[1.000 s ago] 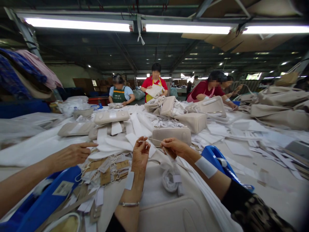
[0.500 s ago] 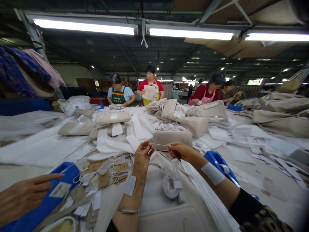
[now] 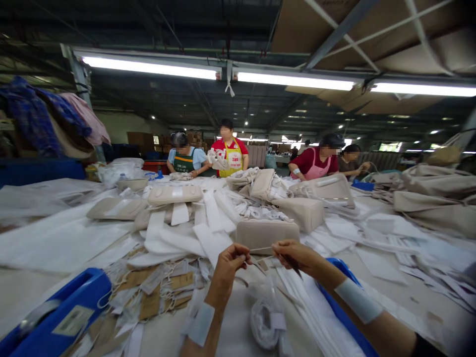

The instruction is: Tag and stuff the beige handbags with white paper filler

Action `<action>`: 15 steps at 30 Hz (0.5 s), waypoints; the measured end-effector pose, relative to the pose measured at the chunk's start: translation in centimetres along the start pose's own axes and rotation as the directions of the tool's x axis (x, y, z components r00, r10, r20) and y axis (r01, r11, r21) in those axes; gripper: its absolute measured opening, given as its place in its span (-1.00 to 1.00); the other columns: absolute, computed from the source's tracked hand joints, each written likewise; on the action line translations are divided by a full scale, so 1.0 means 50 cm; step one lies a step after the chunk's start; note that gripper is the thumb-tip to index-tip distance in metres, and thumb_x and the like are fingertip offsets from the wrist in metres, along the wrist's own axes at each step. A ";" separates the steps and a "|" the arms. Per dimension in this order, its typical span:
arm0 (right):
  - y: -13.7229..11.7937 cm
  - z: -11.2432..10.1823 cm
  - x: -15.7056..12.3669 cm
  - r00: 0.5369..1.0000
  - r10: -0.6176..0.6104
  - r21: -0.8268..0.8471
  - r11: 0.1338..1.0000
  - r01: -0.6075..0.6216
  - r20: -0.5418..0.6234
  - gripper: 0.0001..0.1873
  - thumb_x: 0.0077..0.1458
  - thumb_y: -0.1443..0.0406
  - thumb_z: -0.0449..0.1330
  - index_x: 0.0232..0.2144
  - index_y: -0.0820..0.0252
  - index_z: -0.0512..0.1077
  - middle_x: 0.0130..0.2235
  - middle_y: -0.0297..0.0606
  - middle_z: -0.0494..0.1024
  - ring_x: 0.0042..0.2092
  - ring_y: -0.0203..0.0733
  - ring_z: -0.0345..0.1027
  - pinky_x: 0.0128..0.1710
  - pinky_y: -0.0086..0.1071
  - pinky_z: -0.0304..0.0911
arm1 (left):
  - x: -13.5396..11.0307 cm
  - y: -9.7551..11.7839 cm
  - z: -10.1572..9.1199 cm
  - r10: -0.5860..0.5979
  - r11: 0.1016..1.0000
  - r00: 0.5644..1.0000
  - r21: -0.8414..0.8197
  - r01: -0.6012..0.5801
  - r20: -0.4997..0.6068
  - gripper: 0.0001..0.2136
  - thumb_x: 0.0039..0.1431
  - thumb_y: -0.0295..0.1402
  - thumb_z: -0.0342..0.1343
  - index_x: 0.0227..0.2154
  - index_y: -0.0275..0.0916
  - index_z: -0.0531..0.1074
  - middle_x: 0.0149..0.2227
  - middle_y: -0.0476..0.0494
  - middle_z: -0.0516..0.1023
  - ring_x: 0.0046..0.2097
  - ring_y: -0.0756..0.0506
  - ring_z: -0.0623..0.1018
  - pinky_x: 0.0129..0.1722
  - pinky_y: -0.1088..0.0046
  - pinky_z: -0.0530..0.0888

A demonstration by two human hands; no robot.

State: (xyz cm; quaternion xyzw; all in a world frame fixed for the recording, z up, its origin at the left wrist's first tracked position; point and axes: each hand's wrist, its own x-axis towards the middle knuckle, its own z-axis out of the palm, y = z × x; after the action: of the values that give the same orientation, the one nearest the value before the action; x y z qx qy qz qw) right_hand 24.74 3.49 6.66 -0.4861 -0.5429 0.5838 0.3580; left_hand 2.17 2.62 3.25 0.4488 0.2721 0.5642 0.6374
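My left hand [image 3: 227, 270] and my right hand [image 3: 295, 257] are raised close together above the table. A thin pale cord [image 3: 261, 249] stretches between them, pinched in the fingertips of both. A small dark pointed item [image 3: 295, 265] sticks out below my right fingers; I cannot tell what it is. Just beyond my hands sits a beige handbag [image 3: 267, 236]. Beneath them lies a clear plastic bag [image 3: 265, 317] with a white coil and a small tag. Kraft card tags on strings [image 3: 156, 292] lie to the left of my left hand.
Blue plastic cases [image 3: 63, 310] lie at the lower left and under my right forearm. White paper strips and more beige bags cover the table. Several co-workers stand across it, and bulky beige bags are piled at the right.
The other person's pointing hand at the left has gone from view. My view has tilted upward, so my hands sit lower in the picture, still holding the cord.
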 end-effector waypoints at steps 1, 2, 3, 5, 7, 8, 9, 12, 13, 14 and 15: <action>-0.001 -0.002 -0.002 1.000 0.009 -0.021 1.000 -0.009 0.000 -0.51 -0.21 -0.07 0.36 -0.58 0.23 0.37 -0.69 -0.45 0.27 -0.65 -0.42 0.07 -0.63 -0.47 -0.04 | 0.002 -0.003 0.000 0.002 1.000 1.000 0.017 -0.002 0.012 -0.88 -0.11 -0.48 0.22 -0.42 -0.32 0.50 -0.49 -0.05 0.52 -0.44 0.01 0.51 -0.45 0.56 0.32; 0.000 -0.004 -0.004 1.000 0.016 -0.041 0.999 -0.016 0.006 -0.51 -0.21 -0.07 0.35 -0.59 0.23 0.37 -0.69 -0.45 0.27 -0.65 -0.42 0.06 -0.63 -0.48 -0.05 | 0.002 -0.005 0.000 0.005 0.999 1.000 0.035 -0.006 0.019 -0.89 -0.11 -0.48 0.21 -0.44 -0.32 0.50 -0.50 -0.05 0.51 -0.44 0.01 0.51 -0.45 0.55 0.31; 0.004 -0.006 -0.006 1.000 0.023 -0.060 0.998 -0.022 0.017 -0.52 -0.20 -0.07 0.35 -0.59 0.23 0.37 -0.70 -0.45 0.27 -0.65 -0.42 0.06 -0.64 -0.48 -0.07 | 0.001 -0.007 0.001 0.009 0.999 1.000 0.053 -0.010 0.022 -0.90 -0.12 -0.48 0.19 -0.44 -0.32 0.50 -0.51 -0.05 0.51 -0.45 0.01 0.50 -0.46 0.54 0.31; 0.017 -0.011 -0.008 0.998 0.041 -0.106 0.994 -0.037 0.037 -0.53 -0.19 -0.07 0.33 -0.61 0.21 0.35 -0.70 -0.45 0.25 -0.66 -0.42 0.03 -0.64 -0.48 -0.10 | -0.004 -0.011 0.004 0.012 0.996 1.000 0.090 -0.014 0.019 -0.88 -0.14 -0.48 0.15 -0.45 -0.33 0.50 -0.51 -0.05 0.51 -0.46 0.00 0.50 -0.46 0.53 0.31; 0.036 -0.021 -0.003 0.996 0.086 -0.167 0.983 -0.080 0.031 -0.53 -0.18 -0.09 0.31 -0.62 0.17 0.34 -0.71 -0.45 0.22 -0.67 -0.42 -0.02 -0.64 -0.46 -0.13 | -0.006 -0.016 0.006 0.006 0.992 1.000 0.129 -0.007 0.004 -0.85 -0.19 -0.47 0.10 -0.47 -0.34 0.50 -0.53 -0.06 0.49 -0.47 -0.02 0.51 -0.47 0.51 0.31; 0.047 -0.027 0.003 0.994 0.108 -0.203 0.974 -0.098 0.035 -0.52 -0.16 -0.11 0.28 -0.62 0.16 0.33 -0.71 -0.44 0.21 -0.67 -0.41 -0.04 -0.64 -0.45 -0.15 | -0.005 -0.020 0.007 -0.001 0.989 1.000 0.148 0.003 -0.009 -0.83 -0.21 -0.47 0.08 -0.48 -0.35 0.50 -0.55 -0.06 0.48 -0.48 -0.03 0.51 -0.49 0.51 0.30; 0.058 -0.033 0.010 0.990 0.134 -0.234 0.965 -0.119 0.048 -0.52 -0.16 -0.13 0.26 -0.62 0.14 0.33 -0.71 -0.43 0.20 -0.67 -0.41 -0.06 -0.64 -0.44 -0.16 | -0.003 -0.025 0.006 -0.012 0.985 1.000 0.169 0.016 -0.024 -0.81 -0.24 -0.47 0.05 -0.49 -0.35 0.49 -0.56 -0.06 0.47 -0.49 -0.03 0.51 -0.51 0.51 0.29; 0.085 -0.044 0.029 0.970 0.216 -0.321 0.932 -0.171 0.110 -0.49 -0.21 -0.19 0.23 -0.65 0.10 0.31 -0.70 -0.41 0.17 -0.68 -0.39 -0.10 -0.62 -0.39 -0.20 | 0.005 -0.043 0.004 -0.051 0.968 0.996 0.241 0.068 -0.074 -0.76 -0.30 -0.48 -0.01 -0.50 -0.35 0.50 -0.57 -0.05 0.45 -0.52 -0.02 0.49 -0.54 0.51 0.26; 0.092 -0.046 0.032 0.964 0.230 -0.348 0.922 -0.173 0.130 -0.48 -0.23 -0.21 0.22 -0.66 0.09 0.30 -0.70 -0.41 0.15 -0.68 -0.38 -0.11 -0.62 -0.38 -0.21 | 0.006 -0.049 0.003 -0.069 0.959 0.994 0.269 0.090 -0.085 -0.75 -0.31 -0.49 -0.03 -0.51 -0.34 0.50 -0.58 -0.04 0.44 -0.54 -0.01 0.48 -0.55 0.51 0.25; 0.097 -0.047 0.034 0.961 0.233 -0.372 0.914 -0.164 0.148 -0.47 -0.25 -0.22 0.22 -0.66 0.08 0.30 -0.70 -0.41 0.14 -0.67 -0.38 -0.12 -0.61 -0.37 -0.20 | 0.006 -0.055 0.004 -0.089 0.948 0.992 0.299 0.113 -0.092 -0.74 -0.33 -0.49 -0.04 -0.53 -0.34 0.51 -0.58 -0.04 0.44 -0.55 -0.01 0.46 -0.56 0.51 0.25; 0.100 -0.048 0.037 0.957 0.234 -0.398 0.905 -0.150 0.173 -0.46 -0.27 -0.23 0.23 -0.67 0.08 0.32 -0.69 -0.40 0.15 -0.67 -0.37 -0.11 -0.61 -0.36 -0.18 | 0.004 -0.061 0.005 -0.109 0.934 0.989 0.330 0.135 -0.096 -0.75 -0.34 -0.50 -0.05 -0.55 -0.33 0.50 -0.59 -0.04 0.43 -0.57 -0.01 0.45 -0.56 0.50 0.25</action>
State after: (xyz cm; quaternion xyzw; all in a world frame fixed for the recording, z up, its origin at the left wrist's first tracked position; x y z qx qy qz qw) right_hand 27.09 5.14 1.57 -0.5311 -0.6307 0.5493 0.1361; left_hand 3.86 2.89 0.71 0.5111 0.4155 0.4855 0.5749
